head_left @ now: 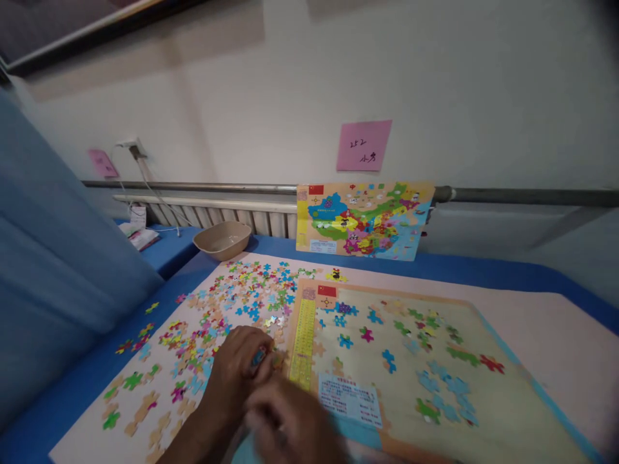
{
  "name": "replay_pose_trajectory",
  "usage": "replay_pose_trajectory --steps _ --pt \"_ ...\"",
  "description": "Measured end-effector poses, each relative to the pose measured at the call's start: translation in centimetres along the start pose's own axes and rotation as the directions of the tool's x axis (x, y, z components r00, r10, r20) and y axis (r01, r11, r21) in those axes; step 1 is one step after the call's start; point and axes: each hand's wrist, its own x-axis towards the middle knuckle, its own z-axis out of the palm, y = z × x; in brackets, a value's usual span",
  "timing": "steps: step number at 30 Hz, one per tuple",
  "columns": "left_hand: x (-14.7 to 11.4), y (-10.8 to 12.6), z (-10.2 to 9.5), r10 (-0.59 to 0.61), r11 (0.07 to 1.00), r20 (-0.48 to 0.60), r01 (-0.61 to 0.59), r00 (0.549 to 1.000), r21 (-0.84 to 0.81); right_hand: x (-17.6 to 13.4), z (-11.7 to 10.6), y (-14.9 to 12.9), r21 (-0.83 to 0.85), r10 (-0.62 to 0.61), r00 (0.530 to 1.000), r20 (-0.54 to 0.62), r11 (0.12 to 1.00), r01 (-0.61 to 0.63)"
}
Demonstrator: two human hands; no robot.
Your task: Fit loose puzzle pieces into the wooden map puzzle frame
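Observation:
My left hand (242, 354) is closed over the loose pieces, left of the puzzle board. A small blue and red puzzle piece (258, 358) shows between its fingers. Just below it and to the right, my right hand (294, 419) is smeared by motion. Its fingers look bent, but what they hold, if anything, does not show. The puzzle board (377, 348) has an orange border and a yellow strip, with several blue, green and red pieces lying on it. Many loose puzzle pieces (207, 322) are scattered across the pale sheet to the left.
A printed map picture (365, 222) leans upright at the wall behind the board. A beige bowl (223, 240) stands at the back left. A few pieces (135, 341) lie on the blue bed cover. A blue curtain (53, 245) hangs at the left; a metal rail (522, 196) runs along the wall.

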Motion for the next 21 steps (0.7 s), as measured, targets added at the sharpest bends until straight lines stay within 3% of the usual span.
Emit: replay_pose_trajectory --steps 2,4,6,12,18,21 --pt "0.2 0.3 -0.2 -0.015 1.0 -0.003 0.015 1.0 -0.027 0.4 -4.0 0.8 -0.072 0.144 0.945 -0.295 0.982 -0.172" --pt "0.7 1.0 -0.3 -0.019 0.999 0.005 0.019 1.0 -0.044 1.1 -7.5 1.1 -0.061 0.254 0.906 -0.338 0.955 -0.291" --pt "1.4 1.9 -0.3 0.006 0.998 0.014 -0.005 1.0 -0.056 1.8 -9.6 1.0 0.037 0.346 0.897 -0.276 0.936 -0.35" --pt "3.2 4.2 0.6 0.054 0.997 0.018 -0.053 0.998 -0.061 2.7 -9.8 0.6 0.128 0.367 0.914 -0.172 0.929 -0.348" --pt "3.2 4.8 2.1 0.034 0.997 0.023 -0.033 0.999 -0.063 2.3 -10.1 1.2 0.218 0.396 0.893 -0.213 0.91 -0.352" --pt "2.9 4.4 2.7 0.046 0.994 0.061 -0.039 0.997 -0.104 2.0 -10.9 2.3 0.175 0.414 0.88 -0.232 0.908 -0.381"
